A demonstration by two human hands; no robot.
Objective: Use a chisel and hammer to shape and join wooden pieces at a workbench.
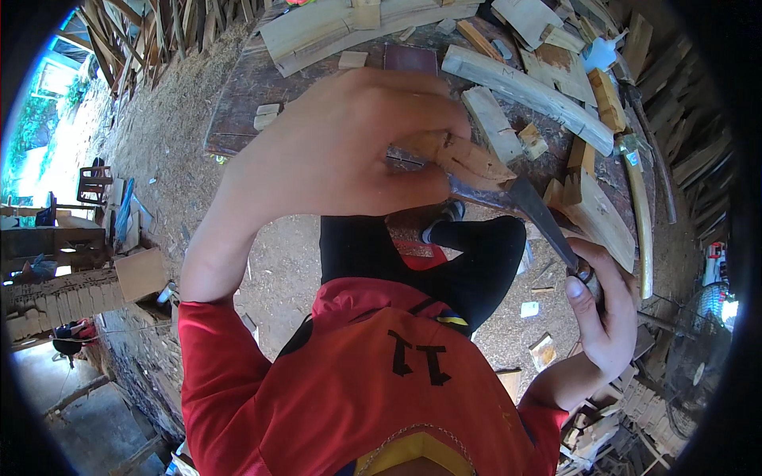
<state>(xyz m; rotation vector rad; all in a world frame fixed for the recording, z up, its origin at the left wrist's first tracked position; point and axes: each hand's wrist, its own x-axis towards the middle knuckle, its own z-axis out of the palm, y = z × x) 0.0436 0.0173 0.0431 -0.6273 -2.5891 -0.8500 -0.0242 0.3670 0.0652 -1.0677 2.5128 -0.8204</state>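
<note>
Holding in left hand (341, 143): carved wood piece (475, 163), brown, tapering, dark marks along one face. Fingers curled over the upper side, thumb below; narrow gap between them, filled by the wood. Located right of centre in view, between workbench (244, 91) and lap, lower right end exposed, upper left end partly hidden in the grasp.

Gripping in right hand (609, 317): file-like hand tool (544, 218), by its short brown handle (589, 282). Thumb and forefinger closed around the handle; remaining fingers largely hidden, exact curl impossible to tell. Blade dark, flat, narrowing toward the handle, slanting up and left to the exposed end of the wood. Overlapping there in view; touching or slightly apart, cannot tell.

Just beyond right hand: pale squared block (601, 216), set at a slant. To its right: long tool with pale wooden handle (641, 226), lying along the bench side.

Spread across the bench top, farther off: long pale beam (528, 95), thick plank (309, 41) at far left, dark-red rectangular block (410, 58) between them, small offcut (353, 59) near the plank, pale-blue object (601, 54) at far right, kind unclear.

Worn: red shirt (381, 381), black trousers (492, 254). At lower right: caged fan (700, 349).
</note>
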